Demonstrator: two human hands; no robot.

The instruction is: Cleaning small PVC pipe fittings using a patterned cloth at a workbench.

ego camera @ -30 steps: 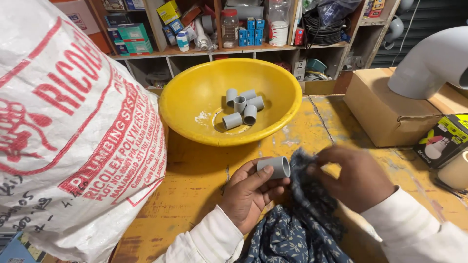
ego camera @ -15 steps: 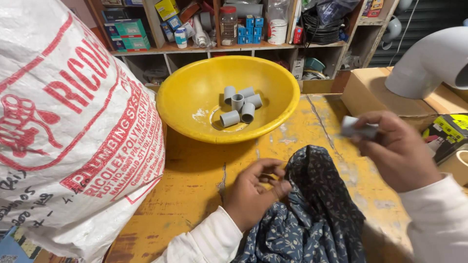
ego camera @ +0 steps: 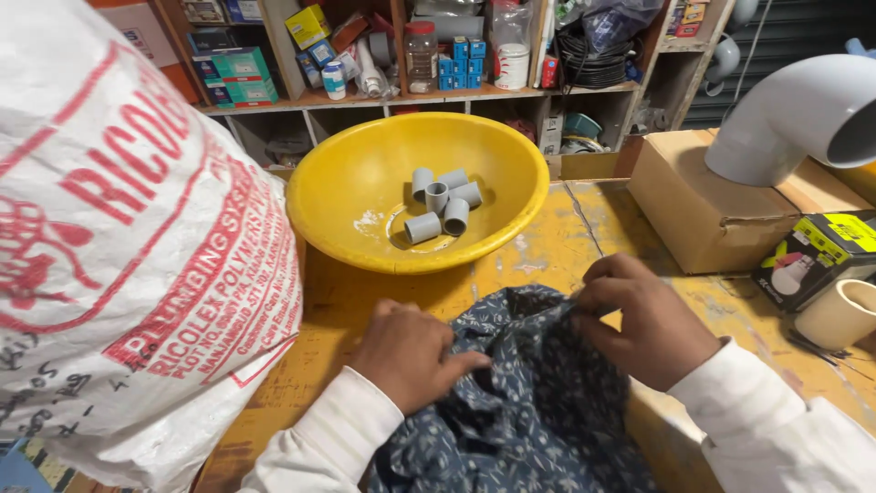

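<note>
Dark blue cloth with a small pale print (ego camera: 529, 402) lies bunched at the near edge of the worn yellow wooden table (ego camera: 383, 301), and both hands are on it. Left hand (ego camera: 411, 351) is curled, its fingers pressing down into the folds on the cloth's left side. Right hand (ego camera: 643, 319) is closed, its fingertips pinching a raised fold at the cloth's upper right. Whether anything sits inside the cloth under either hand cannot be told. Both arms wear white sleeves.

Just beyond the cloth stands a wide yellow plastic bowl (ego camera: 347, 183), and in its bottom lie five short grey plastic pipe couplings (ego camera: 443, 203) in a loose cluster, touching one another. Left of the bowl, a large white woven sack with red print (ego camera: 128, 256) leans against its rim. To the right sits a brown cardboard box (ego camera: 703, 219) with a large grey pipe elbow (ego camera: 785, 119) on top. Wooden shelves with small boxes and jars (ego camera: 411, 55) run along the back.
</note>
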